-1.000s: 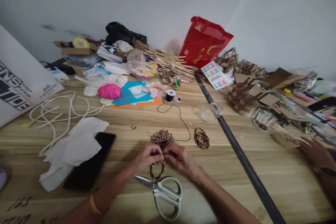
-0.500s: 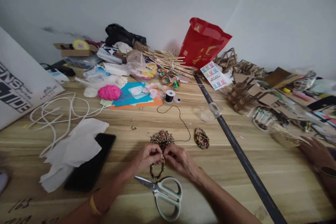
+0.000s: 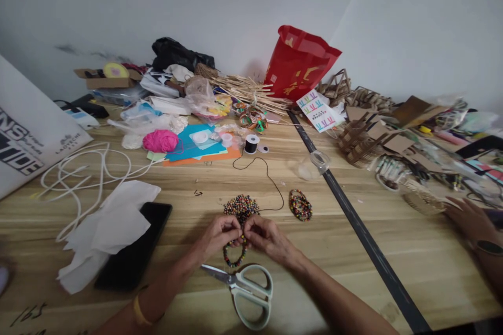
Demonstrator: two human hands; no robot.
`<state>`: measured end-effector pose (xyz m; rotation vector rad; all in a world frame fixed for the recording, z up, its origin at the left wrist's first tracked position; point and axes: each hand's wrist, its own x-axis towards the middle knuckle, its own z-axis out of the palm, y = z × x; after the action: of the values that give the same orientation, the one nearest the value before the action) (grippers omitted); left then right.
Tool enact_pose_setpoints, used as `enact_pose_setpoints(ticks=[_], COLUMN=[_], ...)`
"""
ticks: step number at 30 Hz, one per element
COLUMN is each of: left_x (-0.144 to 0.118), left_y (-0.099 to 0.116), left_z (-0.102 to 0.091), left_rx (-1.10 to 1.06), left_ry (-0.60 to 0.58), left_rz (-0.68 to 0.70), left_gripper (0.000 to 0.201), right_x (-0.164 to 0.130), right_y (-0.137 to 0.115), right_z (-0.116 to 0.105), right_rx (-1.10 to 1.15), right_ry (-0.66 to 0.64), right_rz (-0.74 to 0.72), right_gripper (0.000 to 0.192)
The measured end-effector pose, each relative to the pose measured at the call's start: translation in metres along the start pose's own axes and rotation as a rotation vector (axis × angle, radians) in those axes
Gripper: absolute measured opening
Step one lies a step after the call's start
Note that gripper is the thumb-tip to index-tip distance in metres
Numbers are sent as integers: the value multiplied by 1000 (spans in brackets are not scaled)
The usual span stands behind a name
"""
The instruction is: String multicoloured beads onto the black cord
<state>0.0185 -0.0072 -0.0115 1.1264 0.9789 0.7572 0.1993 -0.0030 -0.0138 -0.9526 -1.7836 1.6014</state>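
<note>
Both hands meet at the near middle of the wooden table [image 3: 353, 272] — the left hand [image 3: 218, 234] and the right hand [image 3: 267, 236] each pinch the top of a beaded bracelet [image 3: 234, 254], which hangs in a loop between them. Just beyond lies a heap of beads [image 3: 241, 204] (a black thread [image 3: 271, 180] runs from it to a far spool [image 3: 251, 143]). Scissors [image 3: 247, 289] lie nearer.

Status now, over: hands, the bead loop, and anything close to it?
Left hand and right hand both pinch top of bead loop. Loop hangs toward table. Scissors just below, bead pile just above; not blocking.
</note>
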Motion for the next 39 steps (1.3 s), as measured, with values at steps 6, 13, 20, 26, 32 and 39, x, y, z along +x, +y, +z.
enact_pose_setpoints(ticks=[6, 13, 20, 26, 32, 39], left_x=[0, 1, -1, 1, 2, 2], left_y=[2, -1, 0, -2, -5, -7], left_z=[-1, -3, -5, -7, -8, -9], left_rx=[16, -12, -71, -77, -112, -95], left_ry=[-6, -42, -57, -48, -73, -47], left_rz=[14, 3, 45, 28, -2, -16], left_gripper=[19, 23, 21, 21, 21, 22], right_x=[-1, -5, -12, -10, -7, -6], right_y=[-3, -10, -18, -10, -12, -10], right_z=[-1, 5, 10, 9, 3, -5], right_rx=[-258, -429, -577, -752, -536, -547], right_ry=[109, 103, 20, -78, -45, 32], right_rz=[-153, -331, -393, -479, -454, -353], right_gripper=[22, 13, 14, 20, 7, 10])
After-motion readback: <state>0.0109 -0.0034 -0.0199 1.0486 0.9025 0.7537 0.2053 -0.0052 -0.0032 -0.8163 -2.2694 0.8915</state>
